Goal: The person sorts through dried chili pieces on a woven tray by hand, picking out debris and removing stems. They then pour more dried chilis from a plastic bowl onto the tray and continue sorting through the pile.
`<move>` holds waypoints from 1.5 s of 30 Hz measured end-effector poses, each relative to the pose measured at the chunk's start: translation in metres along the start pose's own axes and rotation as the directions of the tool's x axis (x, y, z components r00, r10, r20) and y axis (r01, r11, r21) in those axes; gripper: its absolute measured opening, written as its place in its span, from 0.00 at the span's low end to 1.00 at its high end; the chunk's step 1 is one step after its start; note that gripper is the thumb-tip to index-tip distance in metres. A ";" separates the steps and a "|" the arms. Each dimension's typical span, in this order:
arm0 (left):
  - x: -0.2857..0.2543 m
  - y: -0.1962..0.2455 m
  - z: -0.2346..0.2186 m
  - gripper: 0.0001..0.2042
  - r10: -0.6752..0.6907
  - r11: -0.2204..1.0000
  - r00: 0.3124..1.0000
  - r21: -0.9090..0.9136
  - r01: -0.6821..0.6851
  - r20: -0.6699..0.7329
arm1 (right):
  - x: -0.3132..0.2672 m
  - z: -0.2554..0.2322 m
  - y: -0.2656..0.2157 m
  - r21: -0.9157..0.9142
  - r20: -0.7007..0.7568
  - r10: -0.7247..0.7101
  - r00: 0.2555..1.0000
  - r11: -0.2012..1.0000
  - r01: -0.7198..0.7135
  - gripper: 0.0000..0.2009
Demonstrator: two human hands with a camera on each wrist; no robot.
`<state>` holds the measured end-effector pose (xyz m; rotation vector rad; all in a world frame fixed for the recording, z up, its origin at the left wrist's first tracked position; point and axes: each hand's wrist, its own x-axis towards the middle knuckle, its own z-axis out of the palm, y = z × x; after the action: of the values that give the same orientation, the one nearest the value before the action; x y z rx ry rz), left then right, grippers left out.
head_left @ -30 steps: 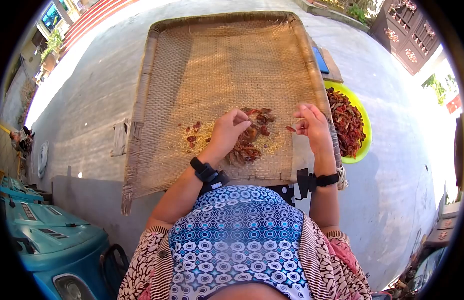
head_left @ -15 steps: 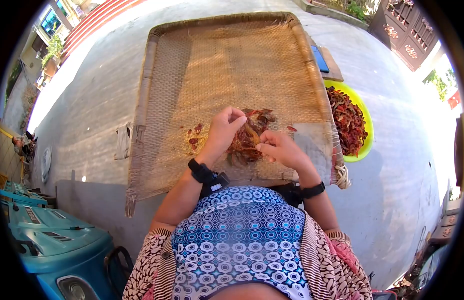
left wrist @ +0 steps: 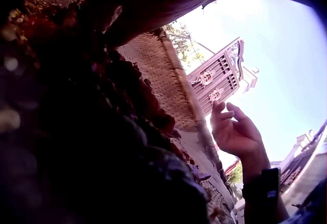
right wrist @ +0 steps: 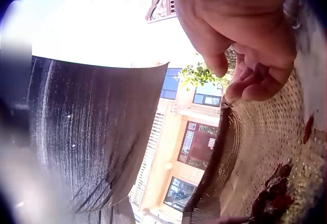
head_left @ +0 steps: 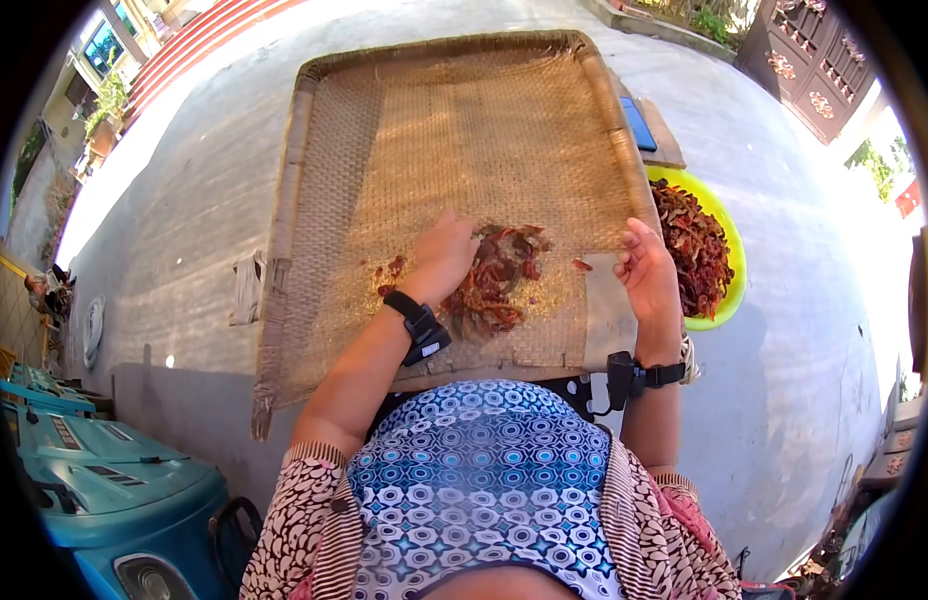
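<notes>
A heap of dried red chillies [head_left: 496,285] lies on the woven bamboo tray [head_left: 434,150], with pale yellow seeds [head_left: 534,298] scattered around it. My left hand [head_left: 446,258] reaches in at the heap's left side, its back upward. Its fingertips are hidden in the head view and dark in the left wrist view, so I cannot tell whether they pinch a chilli. My right hand [head_left: 648,270] is raised over the tray's right edge, beside the basin, palm turned inward. Its fingers curl loosely with the thumb apart [right wrist: 217,63], and nothing shows between them.
A lime-yellow basin [head_left: 736,275] full of dried chillies [head_left: 696,245] stands right of the tray. One chilli piece [head_left: 582,265] lies near a grey patch [head_left: 609,310] on the tray. A blue flat object [head_left: 639,125] rests on a board behind the basin. A teal vehicle [head_left: 114,480] stands at left.
The right hand went from the tray's right side in to the heap, then back out to the right edge near the basin. The left hand has turned back-up and lowered at the heap.
</notes>
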<state>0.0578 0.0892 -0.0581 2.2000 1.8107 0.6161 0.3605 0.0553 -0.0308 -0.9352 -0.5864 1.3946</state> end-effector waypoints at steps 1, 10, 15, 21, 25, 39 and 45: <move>0.001 0.000 0.000 0.08 -0.004 1.000 1.000 0.013 0.004 0.028 | -0.008 0.007 0.007 -0.081 0.050 0.010 0.999 0.997 -0.006 0.12; -0.020 0.018 -0.025 0.06 0.123 0.979 0.990 -0.154 -0.131 -0.062 | -0.023 0.055 0.041 -0.570 0.334 0.105 0.937 0.814 0.112 0.11; -0.034 0.028 -0.032 0.07 0.126 0.855 0.982 -0.518 -0.037 0.138 | -0.025 0.069 0.058 -0.526 0.360 0.109 0.927 0.844 0.105 0.11; -0.037 0.023 -0.025 0.09 0.091 0.727 0.973 -0.682 0.082 0.213 | -0.025 0.057 0.059 -0.607 0.348 0.158 0.924 0.790 0.093 0.09; -0.036 0.029 -0.024 0.10 0.075 0.794 0.981 -0.606 0.052 0.181 | -0.021 0.045 0.037 -0.587 0.213 0.075 0.974 0.807 0.066 0.09; -0.035 0.013 0.006 0.10 0.094 0.831 0.974 -0.555 0.037 0.206 | 0.018 0.047 0.031 -0.867 0.194 0.042 0.980 0.475 0.151 0.14; -0.035 0.010 0.011 0.10 0.112 0.856 0.976 -0.517 -0.001 0.184 | 0.030 0.051 0.061 -0.937 0.339 -0.062 0.939 -0.115 0.330 0.13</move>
<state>0.0662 0.0546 -0.0701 1.8713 1.2883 0.7469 0.2881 0.0907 -0.0592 -1.7936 -2.0666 0.4441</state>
